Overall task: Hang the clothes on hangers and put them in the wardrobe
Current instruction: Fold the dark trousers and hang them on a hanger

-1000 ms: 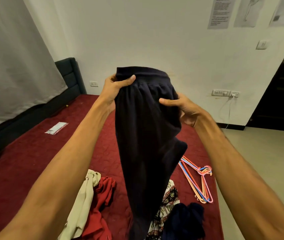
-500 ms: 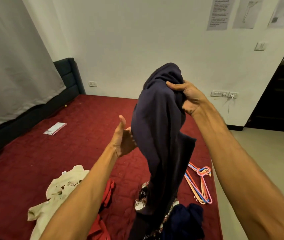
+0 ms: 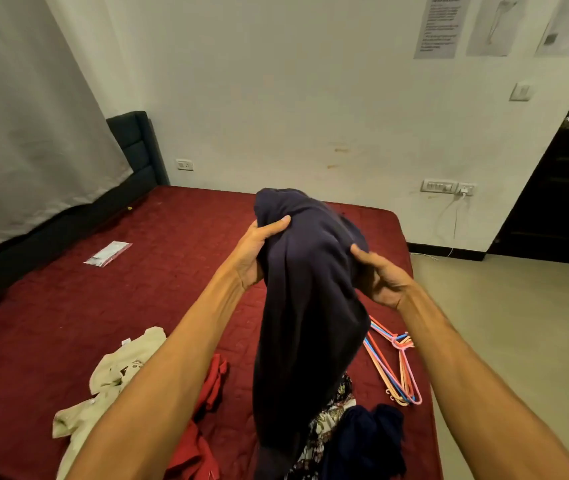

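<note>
On the head camera I see both hands raised over the red mattress (image 3: 120,289), with the dark navy garment (image 3: 304,289) bunched between them. The left hand (image 3: 253,252) grips its upper left side, thumb across the front, fingers hidden behind the cloth. The right hand (image 3: 382,280) holds the right side, thumb tip on the fabric, fingers curled under it. The cloth hangs between the forearms. The plastic hangers (image 3: 394,368) lie on the mattress just beside it.

Matt navy cloth garment (image 3: 305,306), quilted maroon mattress (image 3: 103,299), glossy plastic hangers (image 3: 395,368)
</note>
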